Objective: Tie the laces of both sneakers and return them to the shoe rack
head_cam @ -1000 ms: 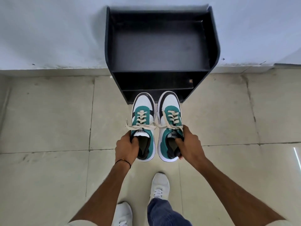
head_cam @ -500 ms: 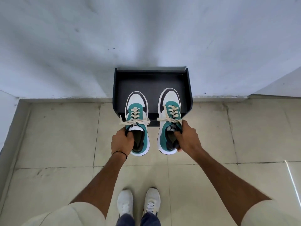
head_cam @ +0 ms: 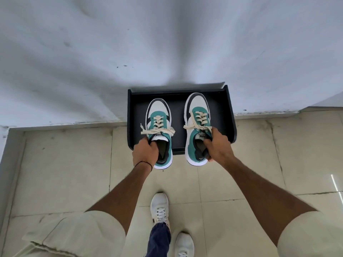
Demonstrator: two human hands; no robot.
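Observation:
Two teal, white and black sneakers with cream laces tied in bows hang over the top of a black shoe rack [head_cam: 230, 115] that stands against the wall. My left hand [head_cam: 145, 152] grips the left sneaker [head_cam: 159, 125] at its collar, fingers inside the opening. My right hand [head_cam: 218, 145] grips the right sneaker [head_cam: 196, 123] the same way. Both toes point toward the wall; the heels overhang the rack's front edge. Whether the soles touch the rack's top I cannot tell.
A pale grey wall [head_cam: 167, 43] rises behind the rack. Beige floor tiles [head_cam: 65, 173] spread around it. My own feet in white shoes [head_cam: 160, 206] stand just below the rack. A raised ledge runs along the left wall.
I have stood up and stepped closer, so the rack is seen from above. Both sneakers have moved forward over the rack's top, and further apart.

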